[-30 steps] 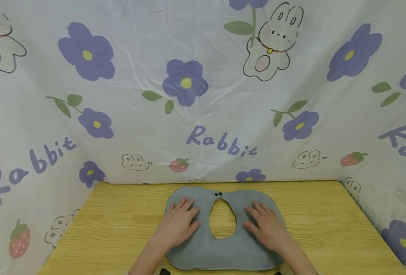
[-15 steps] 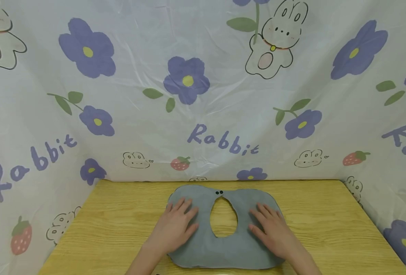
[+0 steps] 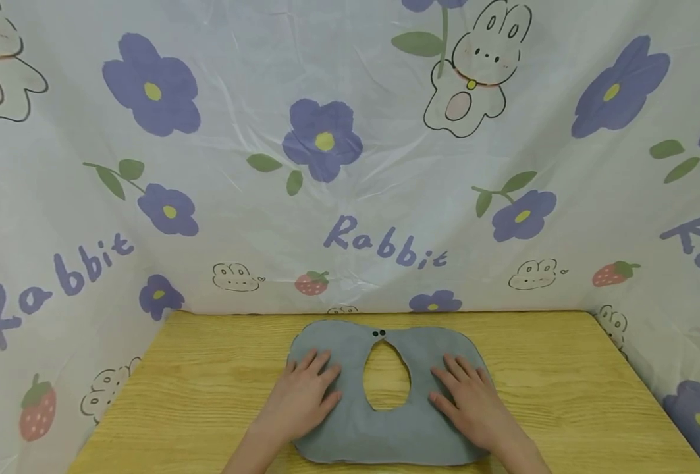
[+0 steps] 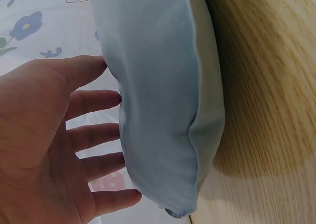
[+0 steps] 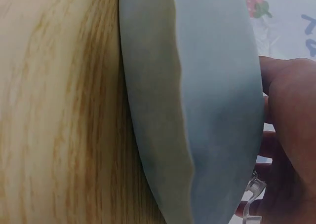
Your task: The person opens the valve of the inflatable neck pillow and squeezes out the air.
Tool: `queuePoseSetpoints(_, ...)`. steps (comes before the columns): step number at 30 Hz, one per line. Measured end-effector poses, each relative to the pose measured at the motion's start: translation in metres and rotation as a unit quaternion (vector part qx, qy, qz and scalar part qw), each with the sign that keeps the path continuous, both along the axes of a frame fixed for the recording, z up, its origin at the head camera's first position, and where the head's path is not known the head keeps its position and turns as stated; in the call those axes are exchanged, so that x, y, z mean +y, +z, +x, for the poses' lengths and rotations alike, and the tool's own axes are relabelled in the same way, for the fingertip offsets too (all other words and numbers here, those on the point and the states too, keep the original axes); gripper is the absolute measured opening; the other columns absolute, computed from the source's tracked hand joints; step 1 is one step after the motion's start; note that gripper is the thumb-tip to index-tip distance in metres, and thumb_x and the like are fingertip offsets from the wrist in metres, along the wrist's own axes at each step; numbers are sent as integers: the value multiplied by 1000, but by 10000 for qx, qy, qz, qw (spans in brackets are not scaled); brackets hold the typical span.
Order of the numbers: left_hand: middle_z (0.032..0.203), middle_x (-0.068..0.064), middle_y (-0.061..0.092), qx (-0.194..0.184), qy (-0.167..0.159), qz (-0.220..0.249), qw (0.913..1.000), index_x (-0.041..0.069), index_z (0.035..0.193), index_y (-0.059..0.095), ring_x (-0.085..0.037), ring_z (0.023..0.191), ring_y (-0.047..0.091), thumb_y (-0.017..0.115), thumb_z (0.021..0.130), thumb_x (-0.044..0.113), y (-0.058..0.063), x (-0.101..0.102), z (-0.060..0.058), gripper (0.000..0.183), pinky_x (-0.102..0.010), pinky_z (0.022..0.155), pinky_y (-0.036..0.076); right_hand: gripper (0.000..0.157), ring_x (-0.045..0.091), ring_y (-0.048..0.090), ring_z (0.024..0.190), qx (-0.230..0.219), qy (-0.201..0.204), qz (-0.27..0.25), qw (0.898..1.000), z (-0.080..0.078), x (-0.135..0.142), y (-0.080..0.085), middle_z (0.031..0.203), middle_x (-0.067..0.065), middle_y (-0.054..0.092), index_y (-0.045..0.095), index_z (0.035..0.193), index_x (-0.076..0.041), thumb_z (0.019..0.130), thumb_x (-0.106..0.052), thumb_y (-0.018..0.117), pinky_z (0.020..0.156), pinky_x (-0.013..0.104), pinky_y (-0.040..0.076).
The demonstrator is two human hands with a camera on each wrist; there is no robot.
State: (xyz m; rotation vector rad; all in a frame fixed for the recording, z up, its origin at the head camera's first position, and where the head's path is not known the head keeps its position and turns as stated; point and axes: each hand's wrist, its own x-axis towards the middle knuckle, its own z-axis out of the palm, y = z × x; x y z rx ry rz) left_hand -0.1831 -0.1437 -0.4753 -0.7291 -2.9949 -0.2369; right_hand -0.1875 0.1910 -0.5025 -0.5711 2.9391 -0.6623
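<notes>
A grey-blue inflatable neck pillow (image 3: 385,434) lies flat on the wooden table, plump, its two arms meeting at the far side near two small black snaps (image 3: 379,333). My left hand (image 3: 303,398) rests on its left arm, fingers spread; the left wrist view shows the fingertips (image 4: 112,99) touching the pillow's upper face. On the right arm of the pillow lies my right hand (image 3: 471,398), fingers also spread. Beside the right fingers, a clear plastic valve (image 5: 255,186) sticks out of the pillow. The pillow partly hides the right fingertips in the right wrist view.
The wood-grain table (image 3: 563,395) extends on both sides of the pillow. A white curtain (image 3: 237,217) printed with rabbits, purple flowers and strawberries surrounds its back and sides.
Both hands have shifted slightly over the pillow, the right one a little outward and toward me. The head view has moved a little. The pillow lies in nearly the same place.
</notes>
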Motion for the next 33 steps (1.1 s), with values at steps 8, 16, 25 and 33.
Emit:
queuePoseSetpoints(8,146,-16,55,25,15,31,10000,14,134,69,-43,138,47,67,100,40,-4,-1,0,43,-67,102,43,49,47,37,143,120,4,114,9999,0,0,-3,153,25,45,62,140,-9,103,-40,61,109,73,28)
queuePoseSetpoints(16,146,-18,55,-43,74,193,9998,12,135,68,-44,139,46,68,100,39,-5,-3,3,44,-68,104,40,50,47,38,142,132,5,86,9999,1,-1,-3,153,25,46,63,140,-9,103,-42,61,108,73,28)
queuePoseSetpoints(25,145,-17,56,-23,23,409,9992,10,134,69,-43,138,46,67,101,34,7,-2,6,41,-67,105,40,51,48,39,142,104,-3,-27,9999,4,2,4,153,25,46,63,140,-10,103,-45,60,107,74,28)
queuePoseSetpoints(33,144,-16,58,212,-85,354,9991,10,133,69,-42,136,49,68,100,32,17,-2,15,40,-66,105,42,47,49,40,141,311,156,-272,9990,15,6,16,151,27,46,63,138,-5,103,-36,63,109,73,29)
